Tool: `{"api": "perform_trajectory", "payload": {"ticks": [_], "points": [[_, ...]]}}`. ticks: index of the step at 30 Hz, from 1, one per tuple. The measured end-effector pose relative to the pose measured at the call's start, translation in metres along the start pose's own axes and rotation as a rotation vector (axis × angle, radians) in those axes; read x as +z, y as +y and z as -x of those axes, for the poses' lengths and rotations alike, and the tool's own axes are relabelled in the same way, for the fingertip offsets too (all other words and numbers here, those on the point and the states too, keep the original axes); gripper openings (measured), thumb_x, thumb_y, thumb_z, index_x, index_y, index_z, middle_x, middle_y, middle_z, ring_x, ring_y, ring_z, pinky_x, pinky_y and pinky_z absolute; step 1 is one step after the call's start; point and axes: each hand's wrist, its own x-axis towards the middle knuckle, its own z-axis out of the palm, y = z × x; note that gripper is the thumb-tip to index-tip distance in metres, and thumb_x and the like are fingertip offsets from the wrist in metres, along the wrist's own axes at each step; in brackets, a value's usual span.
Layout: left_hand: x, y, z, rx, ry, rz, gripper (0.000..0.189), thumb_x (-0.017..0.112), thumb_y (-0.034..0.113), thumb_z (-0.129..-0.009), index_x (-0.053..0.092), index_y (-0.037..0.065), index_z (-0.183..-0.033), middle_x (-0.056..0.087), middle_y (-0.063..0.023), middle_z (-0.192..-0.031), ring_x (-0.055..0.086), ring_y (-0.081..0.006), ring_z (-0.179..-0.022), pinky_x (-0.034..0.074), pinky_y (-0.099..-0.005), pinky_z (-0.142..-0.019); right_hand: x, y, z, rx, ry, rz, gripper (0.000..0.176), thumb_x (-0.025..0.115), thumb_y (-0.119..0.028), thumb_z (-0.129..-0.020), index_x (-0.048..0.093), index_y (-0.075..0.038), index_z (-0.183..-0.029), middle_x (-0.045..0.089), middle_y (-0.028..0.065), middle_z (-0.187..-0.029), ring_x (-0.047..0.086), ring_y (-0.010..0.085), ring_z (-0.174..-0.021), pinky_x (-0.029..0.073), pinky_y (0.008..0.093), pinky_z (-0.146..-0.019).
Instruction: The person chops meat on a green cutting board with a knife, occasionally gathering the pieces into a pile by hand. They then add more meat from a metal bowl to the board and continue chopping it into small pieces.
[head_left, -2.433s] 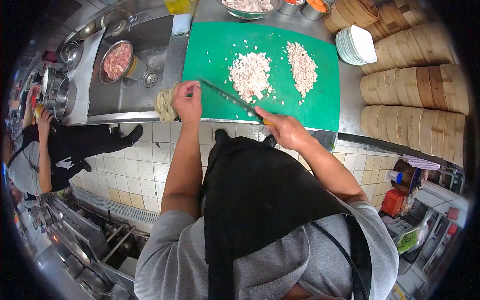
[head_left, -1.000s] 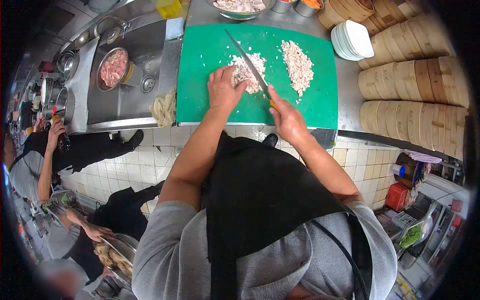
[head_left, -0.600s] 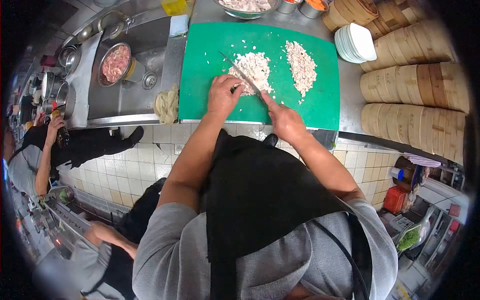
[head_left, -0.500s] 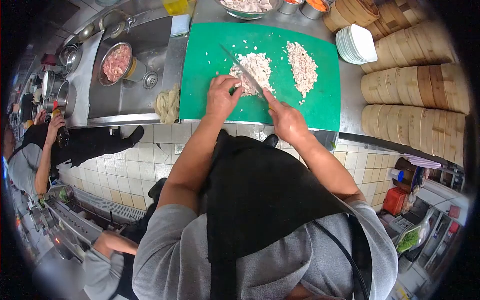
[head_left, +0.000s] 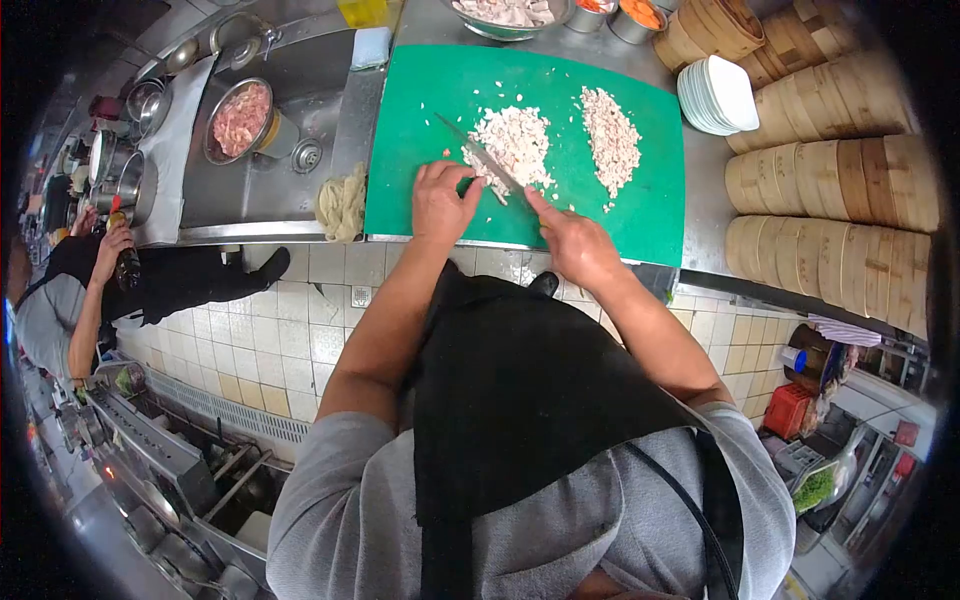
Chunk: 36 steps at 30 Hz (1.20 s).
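On the green cutting board (head_left: pixel 430 90) lie two heaps of pale chopped pieces, a larger one (head_left: pixel 515 140) near the middle and a narrow one (head_left: pixel 611 140) on the right. My right hand (head_left: pixel 580 245) is closed round the handle of a knife (head_left: pixel 482 155), whose blade points up and left along the lower left side of the larger heap. Beside the blade, my left hand (head_left: pixel 444 203) rests on the board with curled fingers, by the heap's left edge. Whatever those fingers press or hold is too small to make out.
Left of the board, a sink (head_left: pixel 310 115) holds a bowl of raw meat (head_left: pixel 242 118); a cloth (head_left: pixel 341 205) lies on its edge. Stacked white plates (head_left: pixel 720 95) and bamboo steamers (head_left: pixel 830 180) stand right. Another person (head_left: pixel 60 310) is at far left, holding a bottle (head_left: pixel 127 268).
The view has shifted slightly. The person at the lower left has gone out of view, showing more kitchen equipment there. My hands and the knife have hardly moved over the board.
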Motion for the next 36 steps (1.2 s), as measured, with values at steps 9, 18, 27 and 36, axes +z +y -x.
{"api": "perform_trajectory", "payload": {"ticks": [9,18,27,36], "points": [[0.021,0.049,-0.022,-0.161,-0.211,-0.305,0.074,0.087,0.041,-0.076,0.062,0.001,-0.133,0.061,-0.0183,-0.131,0.056,-0.0378,-0.118,0.045,-0.0516,-0.103,-0.029,0.009,-0.007,-0.002,0.259,-0.102,0.072,0.064,-0.008,-0.096,0.038,-0.029,-0.16,0.068,0.0219,-0.096,0.067,0.0445,-0.084,0.055,0.0531,-0.076],[-0.003,0.024,-0.021,0.032,-0.106,0.007,0.049,0.085,0.017,-0.08,0.069,0.009,-0.125,0.065,-0.0135,-0.121,0.061,-0.0363,-0.113,0.052,-0.0466,-0.099,-0.015,0.015,0.005,-0.057,0.284,-0.127,0.071,0.063,-0.009,-0.097,0.038,-0.032,-0.16,0.068,0.0197,-0.099,0.068,0.0424,-0.086,0.055,0.0513,-0.075],[0.007,0.008,-0.011,0.074,-0.067,-0.002,0.023,0.085,0.016,-0.08,0.076,0.008,-0.101,0.07,-0.0107,-0.106,0.066,-0.0344,-0.101,0.053,-0.0461,-0.096,-0.018,0.009,0.007,0.007,0.103,-0.052,0.069,0.064,-0.011,-0.096,0.042,-0.032,-0.158,0.069,0.0212,-0.099,0.068,0.0446,-0.083,0.056,0.0529,-0.078],[-0.003,0.017,-0.009,-0.001,-0.073,0.055,0.025,0.085,0.012,-0.076,0.075,0.01,-0.099,0.067,-0.0078,-0.105,0.064,-0.0337,-0.102,0.054,-0.0447,-0.1,-0.013,0.014,0.009,0.079,-0.029,0.086,0.07,0.064,-0.011,-0.096,0.04,-0.031,-0.158,0.069,0.0224,-0.099,0.068,0.0448,-0.084,0.056,0.0531,-0.077]]}}
